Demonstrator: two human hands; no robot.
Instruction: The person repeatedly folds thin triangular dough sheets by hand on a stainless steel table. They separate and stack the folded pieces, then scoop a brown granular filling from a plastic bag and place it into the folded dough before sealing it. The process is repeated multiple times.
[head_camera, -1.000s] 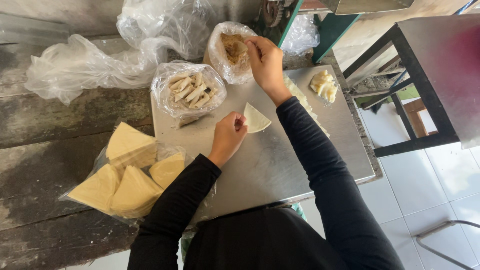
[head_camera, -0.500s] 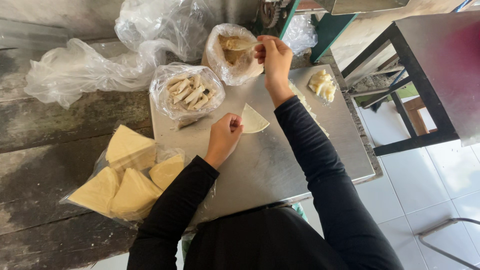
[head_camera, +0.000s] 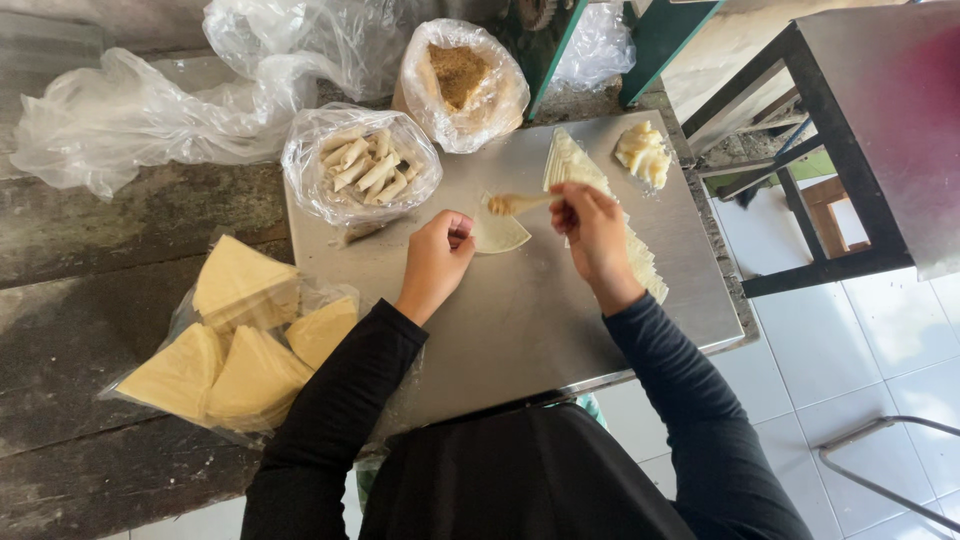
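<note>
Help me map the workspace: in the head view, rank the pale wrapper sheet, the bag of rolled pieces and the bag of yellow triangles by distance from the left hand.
From the left hand:
1. Wrapper sheet, touching, just right.
2. Bag of rolls, up-left.
3. Bag of triangles, far lower left.

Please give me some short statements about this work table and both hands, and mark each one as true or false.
1. The right hand holds a spoon with filling over the wrapper. True.
2. The left hand rests in the bag of rolls. False: it touches the wrapper's edge on the metal tray.
3. The bag of brown filling is tied shut. False: it stands open.
4. Folded yellow triangles lie on the person's left. True.
</note>
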